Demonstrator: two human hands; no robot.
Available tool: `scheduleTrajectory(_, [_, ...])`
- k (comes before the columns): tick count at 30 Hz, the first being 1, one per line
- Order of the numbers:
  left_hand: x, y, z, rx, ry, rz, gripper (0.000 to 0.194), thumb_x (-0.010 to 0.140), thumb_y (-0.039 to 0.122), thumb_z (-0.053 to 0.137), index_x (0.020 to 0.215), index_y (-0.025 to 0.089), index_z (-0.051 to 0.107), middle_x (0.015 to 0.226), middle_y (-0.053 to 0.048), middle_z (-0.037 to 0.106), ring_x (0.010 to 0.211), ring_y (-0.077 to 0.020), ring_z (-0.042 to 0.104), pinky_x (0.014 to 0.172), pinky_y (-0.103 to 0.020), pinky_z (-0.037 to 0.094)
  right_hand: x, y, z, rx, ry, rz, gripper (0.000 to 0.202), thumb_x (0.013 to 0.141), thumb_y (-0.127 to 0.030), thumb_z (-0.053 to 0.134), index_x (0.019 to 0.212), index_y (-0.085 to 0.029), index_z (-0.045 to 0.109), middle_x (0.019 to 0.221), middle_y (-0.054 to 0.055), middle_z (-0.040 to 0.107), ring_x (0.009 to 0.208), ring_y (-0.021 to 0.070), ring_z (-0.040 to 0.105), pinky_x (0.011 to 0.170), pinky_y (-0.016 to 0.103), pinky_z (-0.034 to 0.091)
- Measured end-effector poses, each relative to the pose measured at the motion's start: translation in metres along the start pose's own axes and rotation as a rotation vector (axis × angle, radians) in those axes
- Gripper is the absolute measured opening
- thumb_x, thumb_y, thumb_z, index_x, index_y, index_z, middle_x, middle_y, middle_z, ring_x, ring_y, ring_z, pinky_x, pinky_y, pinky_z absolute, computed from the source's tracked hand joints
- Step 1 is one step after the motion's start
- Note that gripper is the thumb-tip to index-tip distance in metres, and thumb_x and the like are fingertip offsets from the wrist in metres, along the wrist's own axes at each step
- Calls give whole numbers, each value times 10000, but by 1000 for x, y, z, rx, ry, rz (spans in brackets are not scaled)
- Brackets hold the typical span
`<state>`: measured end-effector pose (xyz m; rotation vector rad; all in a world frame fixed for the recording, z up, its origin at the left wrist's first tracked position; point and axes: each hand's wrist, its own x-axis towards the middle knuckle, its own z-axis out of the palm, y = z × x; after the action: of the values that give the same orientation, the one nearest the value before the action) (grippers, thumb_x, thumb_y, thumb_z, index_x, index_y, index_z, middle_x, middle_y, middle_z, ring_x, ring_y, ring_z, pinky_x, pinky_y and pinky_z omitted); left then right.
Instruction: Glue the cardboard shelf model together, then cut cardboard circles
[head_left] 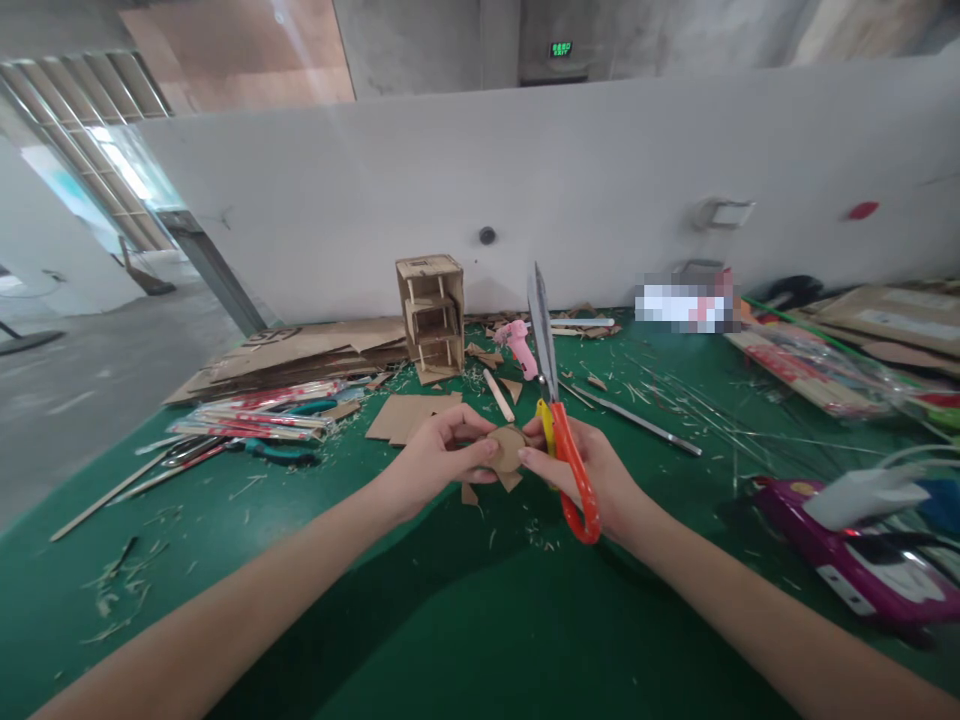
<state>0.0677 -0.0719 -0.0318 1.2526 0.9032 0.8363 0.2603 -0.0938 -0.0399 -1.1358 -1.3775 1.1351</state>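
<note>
Between my two hands, above the green table, is a small round cardboard disc [508, 450]. My left hand [444, 455] pinches its left side with thumb and fingers. On the other side, my right hand [581, 465] grips the disc's right edge by thumb and fingertips. That hand also carries scissors [570, 470] with orange and yellow handles, their closed blades pointing up and away. Flat cardboard pieces [401, 418] lie just beyond my left hand. A pale wooden stick [499, 395] and a pink glue gun [519, 350] rest past the disc.
A small cardboard shelf [433, 315] stands upright near the white partition [337, 210]. Packed sticks [259, 415] and teal-handled pliers [279, 453] lie left. A metal rod [649, 422] and a purple power strip [855, 550] with plugs are right. Shavings litter the green table [450, 620].
</note>
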Motion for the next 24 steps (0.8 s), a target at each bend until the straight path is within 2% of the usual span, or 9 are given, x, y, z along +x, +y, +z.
scheduleTrajectory(4, [0, 1, 6, -171, 58, -148, 160, 815, 155, 693, 924, 158, 575, 839, -33, 706, 720, -137, 714, 639, -231, 609, -2, -1, 0, 92, -48, 96, 429, 638, -456, 802, 882, -169, 596, 698, -22, 566, 520, 83, 492, 472, 236, 404])
scheduleTrajectory(8, [0, 2, 7, -319, 53, -257, 170, 847, 102, 638, 1015, 129, 628, 885, -75, 731, 745, -143, 730, 642, -199, 616, -1, 6, -3, 197, -131, 87, 349, 738, -426, 752, 918, -177, 585, 652, -44, 558, 474, 61, 454, 448, 213, 351])
scheduleTrajectory(12, [0, 2, 6, -388, 34, -297, 125, 856, 83, 617, 967, 96, 673, 737, -52, 720, 618, -116, 711, 614, -173, 612, 1, 17, -6, 278, -186, 44, 239, 787, -333, 726, 943, -197, 605, 715, -32, 596, 509, 66, 492, 475, 210, 384])
scheduleTrajectory(16, [-1, 3, 7, -427, -5, -316, 159, 878, 73, 569, 975, 90, 693, 788, -77, 736, 674, -141, 731, 588, -158, 604, 2, 22, -7, 322, -199, 26, 230, 775, -298, 736, 953, -213, 617, 730, -38, 593, 521, 69, 504, 483, 213, 405])
scheduleTrajectory(20, [-4, 4, 8, -447, -40, -320, 169, 882, 78, 560, 967, 92, 705, 790, -84, 736, 656, -134, 724, 568, -148, 594, -1, 14, -7, 318, -205, 26, 289, 732, -297, 769, 961, -211, 616, 724, -44, 586, 535, 74, 508, 507, 225, 433])
scheduleTrajectory(24, [-4, 3, 9, -450, -1, -310, 143, 859, 86, 605, 950, 106, 713, 728, -57, 710, 605, -111, 699, 567, -147, 589, -3, 1, -6, 163, -171, 20, 354, 667, -325, 806, 934, -194, 613, 796, -3, 632, 670, 120, 593, 603, 260, 504])
